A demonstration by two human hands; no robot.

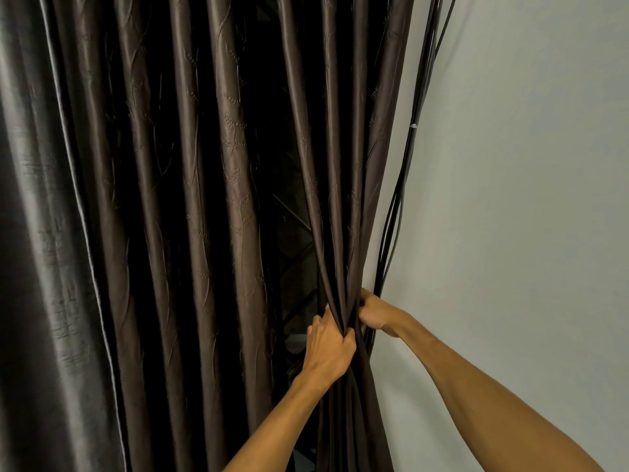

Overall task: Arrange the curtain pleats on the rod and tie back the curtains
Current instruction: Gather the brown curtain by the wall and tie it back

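1. The left hand (328, 345) is clenched round gathered pleats; the right hand (372, 313) grips the same bunch from the wall side.
2. The brown curtain (235, 185) is bunched at its right edge — beside the cables (398, 199).
3. Risk: cables could be snagged into the bundle; no tie-back is visible.

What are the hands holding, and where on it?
The brown curtain, by its bunched right-edge pleats: left hand on the bunch's left, right hand on its right.

One head-worn wide-angle view faces forward, close to the curtain (235, 165) beside the wall (510, 165)
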